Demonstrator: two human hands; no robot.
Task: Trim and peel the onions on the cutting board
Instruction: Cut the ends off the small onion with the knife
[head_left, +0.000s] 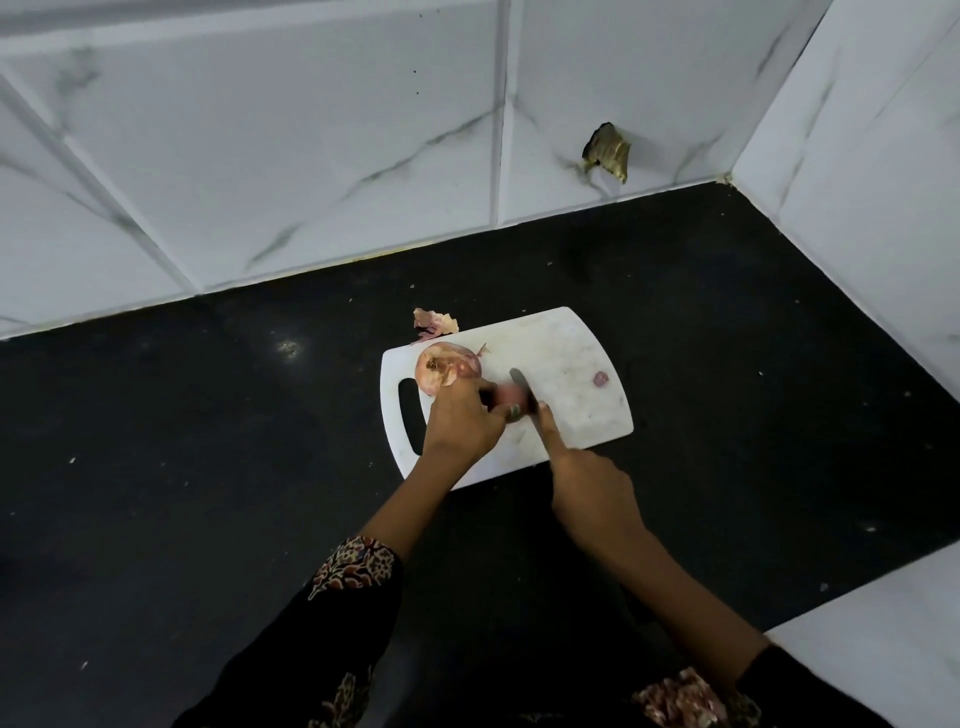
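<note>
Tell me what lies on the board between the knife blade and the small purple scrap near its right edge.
Head view: only bare white cutting board lies between the knife blade and the purple scrap.

Black sleeves (332, 639) covered both forearms above board (571, 353); cuffs (358, 564) carried red-and-cream floral print. Hands (460, 423) bare, no rings visible.

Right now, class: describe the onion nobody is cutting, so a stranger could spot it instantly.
Find the white cutting board on the black counter. Near its handle slot, just beyond the left hand, sits a whole onion. Unlike the blurred pink onion piece under the knife, it is large, round and partly wrapped in papery skin.
</note>
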